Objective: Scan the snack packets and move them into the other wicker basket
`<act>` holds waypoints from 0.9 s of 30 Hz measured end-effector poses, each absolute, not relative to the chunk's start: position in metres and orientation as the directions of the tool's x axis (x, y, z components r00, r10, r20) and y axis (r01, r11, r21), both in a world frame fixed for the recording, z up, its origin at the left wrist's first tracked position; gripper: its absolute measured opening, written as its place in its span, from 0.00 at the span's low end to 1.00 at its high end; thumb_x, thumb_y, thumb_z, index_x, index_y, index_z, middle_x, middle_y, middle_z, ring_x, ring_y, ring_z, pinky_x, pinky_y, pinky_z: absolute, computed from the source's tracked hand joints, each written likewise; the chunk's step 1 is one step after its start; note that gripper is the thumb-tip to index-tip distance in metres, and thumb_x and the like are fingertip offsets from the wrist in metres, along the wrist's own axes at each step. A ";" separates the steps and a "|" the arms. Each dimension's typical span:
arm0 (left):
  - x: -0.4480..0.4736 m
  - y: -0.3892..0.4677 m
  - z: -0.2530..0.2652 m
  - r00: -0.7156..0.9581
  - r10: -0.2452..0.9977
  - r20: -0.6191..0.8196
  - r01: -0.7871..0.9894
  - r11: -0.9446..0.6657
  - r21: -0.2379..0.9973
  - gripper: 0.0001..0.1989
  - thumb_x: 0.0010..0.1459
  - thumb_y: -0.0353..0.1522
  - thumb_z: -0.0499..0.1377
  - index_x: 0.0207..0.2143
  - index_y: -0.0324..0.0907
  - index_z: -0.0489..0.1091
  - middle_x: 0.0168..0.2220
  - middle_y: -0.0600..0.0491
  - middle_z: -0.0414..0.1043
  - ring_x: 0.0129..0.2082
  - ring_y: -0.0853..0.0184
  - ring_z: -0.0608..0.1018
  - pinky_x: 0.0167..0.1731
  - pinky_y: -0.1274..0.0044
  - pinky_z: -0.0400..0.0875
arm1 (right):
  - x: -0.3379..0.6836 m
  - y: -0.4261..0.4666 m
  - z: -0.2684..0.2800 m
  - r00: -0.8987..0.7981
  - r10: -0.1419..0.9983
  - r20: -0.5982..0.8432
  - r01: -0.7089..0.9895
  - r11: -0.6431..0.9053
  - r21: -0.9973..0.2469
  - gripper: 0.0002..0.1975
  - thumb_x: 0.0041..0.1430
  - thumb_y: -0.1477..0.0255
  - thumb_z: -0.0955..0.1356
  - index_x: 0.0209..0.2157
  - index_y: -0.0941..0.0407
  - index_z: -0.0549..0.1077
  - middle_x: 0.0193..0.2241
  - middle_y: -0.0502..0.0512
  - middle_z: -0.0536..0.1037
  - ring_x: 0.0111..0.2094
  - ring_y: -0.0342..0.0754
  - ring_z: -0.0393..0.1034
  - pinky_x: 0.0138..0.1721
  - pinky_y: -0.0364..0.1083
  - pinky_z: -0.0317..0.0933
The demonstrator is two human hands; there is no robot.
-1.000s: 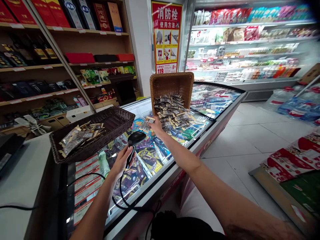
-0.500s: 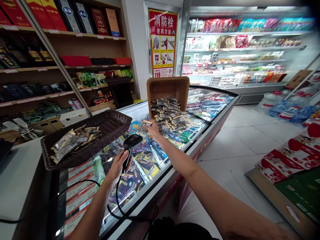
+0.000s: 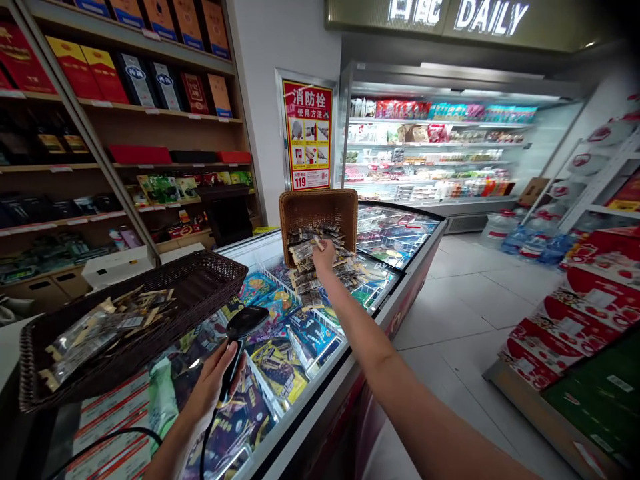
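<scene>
My left hand point(image 3: 219, 373) is wrapped around the handle of a black barcode scanner point(image 3: 246, 323), held over the glass top of a chest freezer. Its cable trails down beside the wrist. At the mouth of a tipped tan wicker basket point(image 3: 319, 200), my right hand point(image 3: 325, 257) has its fingers pinched on a small clear packet point(image 3: 305, 251) with tan ends. Many similar packets point(image 3: 313, 283) spill from that basket onto the glass. More packets point(image 3: 113, 323) lie in a dark brown wicker tray point(image 3: 200, 283) at the left.
Bags of frozen goods show through the freezer glass point(image 3: 280, 373). Shelves with boxes point(image 3: 200, 93) line the left wall. A lit open fridge point(image 3: 435, 143) stands at the back. Red cartons point(image 3: 555, 333) are stacked on the right, with water bottles point(image 3: 530, 237) behind them.
My right hand has moved from beside the scanner, where it held a packet, forward to the pile in the tan basket. The view has tilted up; the scanner stays in my left hand.
</scene>
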State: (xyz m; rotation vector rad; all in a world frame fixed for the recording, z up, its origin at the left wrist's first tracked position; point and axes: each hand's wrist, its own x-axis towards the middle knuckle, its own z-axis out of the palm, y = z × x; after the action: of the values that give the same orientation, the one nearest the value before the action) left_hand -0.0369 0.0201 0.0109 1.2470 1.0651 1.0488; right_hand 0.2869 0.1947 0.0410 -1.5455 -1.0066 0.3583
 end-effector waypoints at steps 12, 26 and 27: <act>-0.043 0.028 0.003 0.263 0.963 -0.064 -0.012 0.070 0.998 0.29 0.49 0.59 0.66 0.30 0.44 0.64 0.21 0.60 0.67 0.12 0.76 0.61 0.12 0.81 0.55 | 0.292 0.203 0.041 0.522 0.662 0.538 0.781 -0.117 -0.614 0.15 0.63 0.75 0.66 0.50 0.59 0.78 0.63 0.73 0.61 0.65 0.69 0.52 0.62 0.65 0.54; -0.040 0.024 0.003 0.267 0.958 -0.100 -0.085 0.127 0.988 0.28 0.55 0.58 0.62 0.29 0.42 0.65 0.20 0.59 0.68 0.11 0.77 0.63 0.14 0.81 0.54 | -0.025 0.182 0.108 -0.458 0.856 0.240 0.674 0.510 -0.534 0.12 0.61 0.65 0.72 0.45 0.54 0.78 0.48 0.59 0.82 0.52 0.58 0.75 0.52 0.52 0.69; -0.040 0.023 0.003 0.265 0.959 -0.096 -0.094 0.125 0.988 0.27 0.55 0.58 0.62 0.29 0.42 0.65 0.20 0.59 0.68 0.11 0.77 0.62 0.14 0.80 0.54 | -0.043 0.184 0.109 -0.462 0.866 0.193 0.670 0.483 -0.563 0.18 0.56 0.63 0.76 0.46 0.55 0.77 0.49 0.61 0.81 0.53 0.61 0.75 0.53 0.53 0.70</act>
State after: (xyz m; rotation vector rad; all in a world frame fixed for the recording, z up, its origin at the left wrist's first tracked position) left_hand -0.0400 0.0231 0.0028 1.1618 0.9888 0.9861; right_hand -0.0433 0.1839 0.1090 -1.2723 -2.2762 0.5747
